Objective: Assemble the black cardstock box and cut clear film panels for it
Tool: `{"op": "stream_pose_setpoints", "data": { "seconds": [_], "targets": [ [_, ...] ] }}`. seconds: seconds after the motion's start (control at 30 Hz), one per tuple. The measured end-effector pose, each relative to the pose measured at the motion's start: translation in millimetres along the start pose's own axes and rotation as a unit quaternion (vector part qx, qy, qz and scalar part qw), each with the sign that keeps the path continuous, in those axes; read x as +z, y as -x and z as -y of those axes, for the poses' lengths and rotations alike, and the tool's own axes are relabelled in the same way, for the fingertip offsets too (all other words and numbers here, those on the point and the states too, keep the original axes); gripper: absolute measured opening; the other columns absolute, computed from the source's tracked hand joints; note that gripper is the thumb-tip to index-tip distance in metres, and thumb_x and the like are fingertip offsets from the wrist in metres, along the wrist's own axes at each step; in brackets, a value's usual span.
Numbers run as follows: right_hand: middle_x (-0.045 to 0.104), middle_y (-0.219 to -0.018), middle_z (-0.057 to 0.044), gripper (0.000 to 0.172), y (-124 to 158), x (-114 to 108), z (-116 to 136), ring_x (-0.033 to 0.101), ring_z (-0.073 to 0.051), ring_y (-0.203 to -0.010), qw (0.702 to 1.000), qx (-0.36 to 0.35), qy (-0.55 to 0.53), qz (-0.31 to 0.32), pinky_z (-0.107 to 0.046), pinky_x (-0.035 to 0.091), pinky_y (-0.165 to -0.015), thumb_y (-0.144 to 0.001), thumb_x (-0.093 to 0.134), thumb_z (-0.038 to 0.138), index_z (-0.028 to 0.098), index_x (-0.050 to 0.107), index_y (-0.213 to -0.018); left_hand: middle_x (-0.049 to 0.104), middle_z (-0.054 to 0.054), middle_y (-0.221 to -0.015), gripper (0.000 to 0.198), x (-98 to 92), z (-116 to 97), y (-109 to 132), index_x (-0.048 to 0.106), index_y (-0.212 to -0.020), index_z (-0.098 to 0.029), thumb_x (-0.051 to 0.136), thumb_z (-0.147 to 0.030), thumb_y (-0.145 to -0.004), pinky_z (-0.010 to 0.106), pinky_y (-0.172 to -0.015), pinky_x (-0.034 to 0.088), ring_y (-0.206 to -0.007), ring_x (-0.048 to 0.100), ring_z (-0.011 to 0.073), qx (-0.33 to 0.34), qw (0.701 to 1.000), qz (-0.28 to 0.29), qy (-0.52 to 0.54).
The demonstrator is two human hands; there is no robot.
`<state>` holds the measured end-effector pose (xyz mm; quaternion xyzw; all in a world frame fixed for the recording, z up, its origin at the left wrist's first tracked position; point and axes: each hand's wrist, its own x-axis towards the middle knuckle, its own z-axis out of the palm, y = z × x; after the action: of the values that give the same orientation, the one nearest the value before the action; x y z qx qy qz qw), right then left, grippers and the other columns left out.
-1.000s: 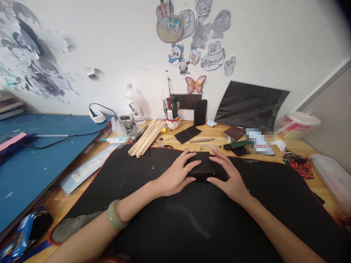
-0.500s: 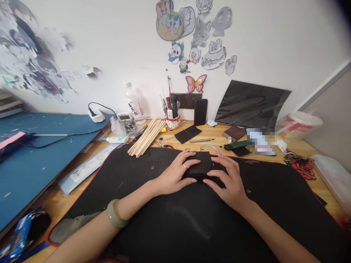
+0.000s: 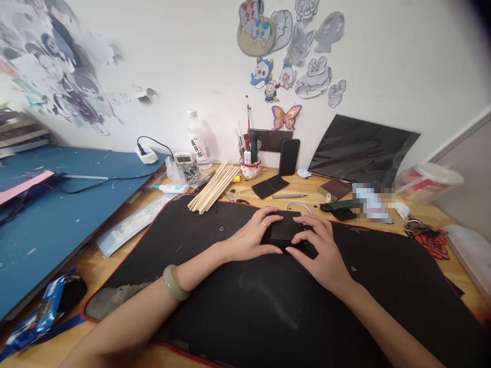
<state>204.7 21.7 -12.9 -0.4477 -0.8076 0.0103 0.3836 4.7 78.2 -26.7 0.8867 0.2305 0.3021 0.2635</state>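
A small black box (image 3: pixel 283 229), perhaps of card, rests near the far middle of the black mat (image 3: pixel 238 306). My left hand (image 3: pixel 251 236), with a ring and a green bangle, grips its left side, fingers on the top and thumb at the near edge. From the right, my right hand (image 3: pixel 324 249) is curled around the box, its fingertips at the top and near side. The box's dark colour blends into the mat, so its lower edges are hard to make out.
Wooden sticks (image 3: pixel 214 187) lie at the mat's far left edge. Behind the box are a white ring (image 3: pixel 299 206), a craft knife (image 3: pixel 289 196), black card (image 3: pixel 270 186), a pen cup (image 3: pixel 250 168) and a leaning phone (image 3: pixel 289 157). A bottle (image 3: pixel 199 143) stands by the wall.
The camera view has turned a little left, so the scene sits further right. Both hands stay on the box, and the right fingers have shifted slightly over its top.
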Motion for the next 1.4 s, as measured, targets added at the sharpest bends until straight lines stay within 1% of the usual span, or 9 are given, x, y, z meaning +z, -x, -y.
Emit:
{"op": "stream_pose_setpoints", "data": {
  "seconds": [0.13,0.33,0.47,0.63,0.8,0.9,1.03,1.13,1.4],
  "targets": [
    [0.052,-0.114,-0.007,0.008,-5,2,8,0.039,-0.027,-0.113,0.999,0.000,0.026,0.026,-0.047,0.036,-0.095,-0.075,0.062,0.021,0.022,0.055,-0.078,0.025,0.017,-0.136,0.069,0.3,2,0,0.028,-0.129,-0.020,0.058,-0.048,-0.074,0.045,-0.104,0.030,-0.130,0.024,0.0266,0.013,1.000,-0.001,-0.016],
    [0.054,-0.112,-0.005,0.008,-9,3,12,0.041,-0.025,-0.111,0.999,-0.024,0.022,0.035,-0.046,0.035,-0.097,-0.078,0.059,0.018,0.021,0.054,-0.072,0.024,0.019,-0.135,0.069,-1.0,4,1,0.027,-0.128,-0.018,0.056,-0.050,-0.075,0.046,-0.103,0.031,-0.129,0.025,0.0278,0.020,0.999,0.003,-0.027],
    [0.053,-0.110,-0.006,0.008,-9,4,11,0.041,-0.025,-0.111,0.999,-0.014,0.004,0.045,-0.046,0.035,-0.095,-0.079,0.058,0.018,0.022,0.054,-0.072,0.025,0.020,-0.135,0.070,-0.6,6,0,0.027,-0.128,-0.017,0.056,-0.051,-0.074,0.046,-0.102,0.032,-0.129,0.026,0.0286,0.029,0.999,-0.003,-0.034],
    [0.051,-0.113,-0.006,0.006,-8,3,8,0.041,-0.026,-0.112,0.998,0.017,-0.023,0.053,-0.047,0.036,-0.095,-0.077,0.060,0.025,0.023,0.054,-0.077,0.025,0.021,-0.135,0.070,-0.9,7,1,0.027,-0.128,-0.015,0.055,-0.052,-0.075,0.046,-0.103,0.030,-0.130,0.024,0.0281,0.044,0.997,-0.001,-0.060],
    [0.046,-0.119,-0.007,0.033,-4,-10,-4,0.037,-0.028,-0.118,0.996,0.065,-0.030,0.044,-0.048,0.035,-0.097,-0.070,0.067,0.033,0.026,0.052,-0.098,0.024,0.021,-0.136,0.064,-3.6,2,1,0.031,-0.125,-0.014,0.053,-0.050,-0.077,0.043,-0.105,0.028,-0.131,0.021,0.0265,0.033,0.997,0.008,-0.071],
    [0.043,-0.120,-0.006,0.037,0,-19,-15,0.036,-0.027,-0.119,0.993,0.089,-0.043,0.061,-0.048,0.033,-0.099,-0.070,0.068,0.033,0.028,0.050,-0.102,0.025,0.019,-0.135,0.060,-4.6,-2,1,0.035,-0.122,-0.018,0.056,-0.050,-0.075,0.045,-0.105,0.028,-0.132,0.020,0.0268,0.025,0.998,-0.009,-0.062],
    [0.042,-0.118,-0.005,0.035,3,-22,-25,0.040,-0.024,-0.117,0.986,0.110,-0.082,0.092,-0.044,0.034,-0.100,-0.070,0.068,0.030,0.028,0.051,-0.100,0.029,0.015,-0.132,0.057,-3.5,-8,-3,0.043,-0.117,-0.020,0.063,-0.047,-0.071,0.049,-0.106,0.024,-0.132,0.016,0.0301,0.038,0.996,-0.042,-0.063],
    [0.044,-0.114,-0.005,0.029,5,-20,-28,0.042,-0.024,-0.115,0.984,0.104,-0.102,0.099,-0.043,0.035,-0.099,-0.070,0.068,0.028,0.027,0.053,-0.095,0.033,0.012,-0.131,0.052,-0.4,-11,-6,0.048,-0.115,-0.022,0.064,-0.045,-0.071,0.051,-0.105,0.023,-0.132,0.016,0.0314,0.057,0.995,-0.042,-0.065],
    [0.049,-0.109,-0.004,0.020,7,-19,-25,0.048,-0.021,-0.109,0.982,0.102,-0.135,0.087,-0.038,0.040,-0.094,-0.072,0.066,0.024,0.025,0.055,-0.089,0.044,0.009,-0.124,0.035,7.8,-11,-9,0.057,-0.106,-0.023,0.065,-0.034,-0.074,0.049,-0.104,0.027,-0.129,0.025,0.0278,0.059,0.997,-0.033,-0.022]
  ]
}}
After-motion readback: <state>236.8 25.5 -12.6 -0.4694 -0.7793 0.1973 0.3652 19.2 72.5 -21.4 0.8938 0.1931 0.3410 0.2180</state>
